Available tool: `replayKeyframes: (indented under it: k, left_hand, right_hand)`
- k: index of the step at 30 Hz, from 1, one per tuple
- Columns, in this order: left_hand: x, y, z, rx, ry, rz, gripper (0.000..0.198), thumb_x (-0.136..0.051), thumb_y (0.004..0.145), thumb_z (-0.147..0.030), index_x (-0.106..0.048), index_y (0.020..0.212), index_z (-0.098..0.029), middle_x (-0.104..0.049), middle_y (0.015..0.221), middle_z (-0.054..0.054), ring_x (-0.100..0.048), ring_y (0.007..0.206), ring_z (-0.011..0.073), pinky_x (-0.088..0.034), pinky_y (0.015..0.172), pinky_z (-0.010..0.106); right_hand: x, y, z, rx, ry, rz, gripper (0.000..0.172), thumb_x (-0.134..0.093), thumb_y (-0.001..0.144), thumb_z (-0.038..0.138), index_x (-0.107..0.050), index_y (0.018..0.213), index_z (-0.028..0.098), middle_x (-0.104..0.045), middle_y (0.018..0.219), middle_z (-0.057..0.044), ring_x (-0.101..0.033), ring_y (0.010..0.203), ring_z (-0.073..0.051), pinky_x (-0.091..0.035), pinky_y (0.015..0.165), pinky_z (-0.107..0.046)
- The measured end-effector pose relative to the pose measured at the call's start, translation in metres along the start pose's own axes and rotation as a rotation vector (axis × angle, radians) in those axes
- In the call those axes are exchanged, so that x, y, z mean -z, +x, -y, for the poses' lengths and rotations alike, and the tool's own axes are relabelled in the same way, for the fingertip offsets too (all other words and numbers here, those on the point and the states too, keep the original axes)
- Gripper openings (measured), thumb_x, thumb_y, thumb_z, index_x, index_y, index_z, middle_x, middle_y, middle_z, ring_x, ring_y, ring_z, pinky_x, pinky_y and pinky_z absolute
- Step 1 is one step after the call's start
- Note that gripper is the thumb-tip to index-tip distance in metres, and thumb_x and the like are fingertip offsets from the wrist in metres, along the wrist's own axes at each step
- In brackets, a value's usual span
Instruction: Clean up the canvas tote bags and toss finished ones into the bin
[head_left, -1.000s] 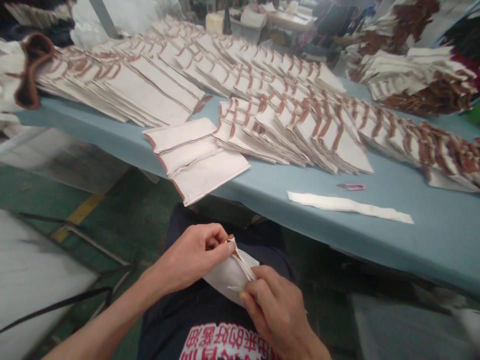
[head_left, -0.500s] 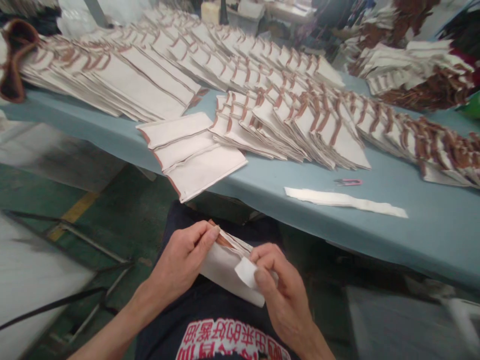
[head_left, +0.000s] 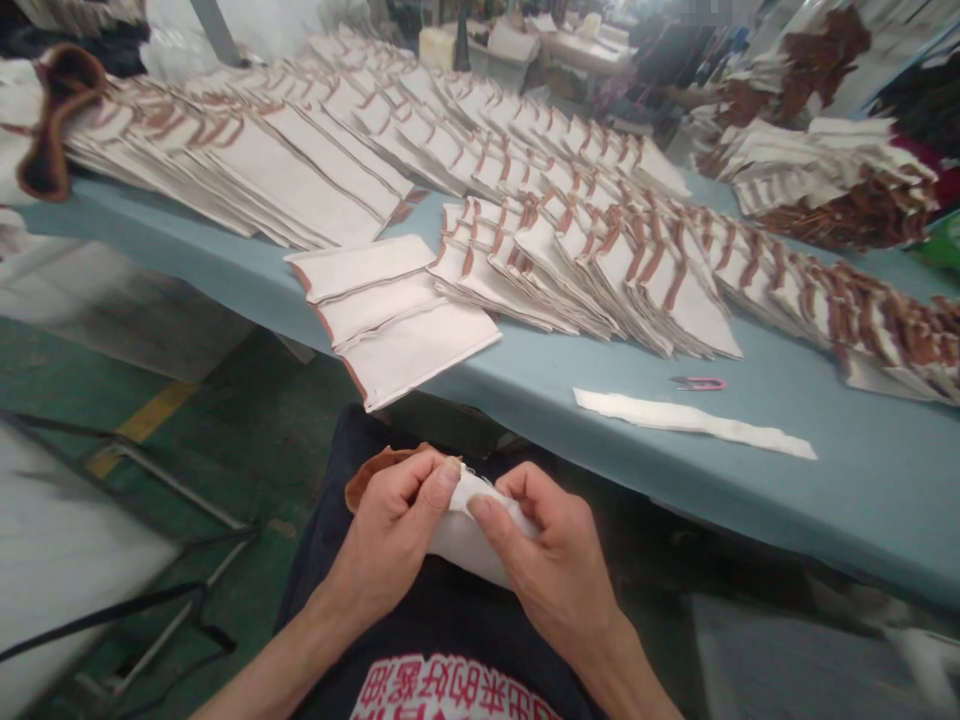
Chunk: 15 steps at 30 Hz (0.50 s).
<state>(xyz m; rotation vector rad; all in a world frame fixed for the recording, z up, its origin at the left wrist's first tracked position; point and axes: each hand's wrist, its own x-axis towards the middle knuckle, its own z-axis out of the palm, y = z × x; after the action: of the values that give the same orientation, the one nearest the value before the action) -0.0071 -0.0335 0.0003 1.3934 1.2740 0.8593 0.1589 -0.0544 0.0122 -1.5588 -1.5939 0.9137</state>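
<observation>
Above my lap I hold a piece of white fabric (head_left: 472, 545) with a brown backing (head_left: 367, 478) that shows past my left hand. My left hand (head_left: 401, 520) pinches its upper edge between thumb and fingers. Close beside it on the right, my right hand (head_left: 551, 540) is closed on the same fabric, thumb on top. A few loose threads seem to stick up at the edge between the two hands. Part of the fabric is hidden behind my fingers.
Rows of overlapping white panels with brown edging (head_left: 600, 250) cover much of the blue table (head_left: 862, 480). One panel (head_left: 397, 310) overhangs the front edge. Pink thread snips (head_left: 701, 383) and a white strip (head_left: 690, 420) lie at right. A metal frame (head_left: 180, 500) stands at lower left.
The brown side of the fabric now shows at the left. My right hand has shifted slightly up and left along the edge, and the white flap it held is no longer visible.
</observation>
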Motion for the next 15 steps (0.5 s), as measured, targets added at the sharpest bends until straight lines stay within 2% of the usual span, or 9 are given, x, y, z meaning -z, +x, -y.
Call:
replayKeyframes:
  k: [3, 7, 11, 15]
  left_hand:
    - [0.001, -0.001, 0.005, 0.024, -0.028, 0.038, 0.045, -0.046, 0.101, -0.047, -0.055, 0.068, -0.018, -0.051, 0.066, -0.001, -0.047, 0.062, 0.0138, -0.037, 0.056, 0.025]
    - [0.001, -0.002, 0.005, 0.072, -0.091, 0.078, 0.044, -0.047, 0.100, -0.049, -0.056, 0.072, -0.017, -0.050, 0.067, -0.001, -0.045, 0.061, 0.0132, -0.036, 0.055, 0.026]
    - [0.000, 0.000, 0.003, 0.082, -0.115, 0.081, 0.045, -0.046, 0.099, -0.050, -0.053, 0.069, -0.018, -0.049, 0.065, -0.001, -0.042, 0.059, 0.0127, -0.035, 0.054, 0.026]
    - [-0.001, 0.001, 0.002, 0.093, -0.110, 0.055, 0.043, -0.048, 0.097, -0.050, -0.050, 0.067, -0.019, -0.048, 0.065, -0.001, -0.044, 0.060, 0.0131, -0.035, 0.054, 0.026]
  right_hand:
    - [-0.003, -0.002, -0.005, -0.022, -0.051, 0.021, 0.032, -0.066, 0.091, 0.042, -0.057, 0.070, 0.021, -0.055, 0.057, 0.005, -0.048, 0.050, -0.010, -0.031, 0.047, -0.021]
    - [-0.007, -0.004, -0.006, -0.044, -0.027, -0.014, 0.032, -0.063, 0.092, 0.043, -0.056, 0.069, 0.021, -0.053, 0.056, 0.005, -0.047, 0.049, -0.010, -0.031, 0.047, -0.021]
    - [-0.012, -0.004, -0.006, -0.052, 0.022, -0.049, 0.033, -0.062, 0.092, 0.042, -0.053, 0.068, 0.021, -0.052, 0.055, 0.006, -0.046, 0.047, -0.009, -0.033, 0.046, -0.021]
    - [-0.015, -0.004, -0.006, 0.001, 0.017, -0.102, 0.033, -0.063, 0.092, 0.039, -0.053, 0.067, 0.021, -0.050, 0.054, 0.006, -0.045, 0.045, -0.009, -0.032, 0.045, -0.020]
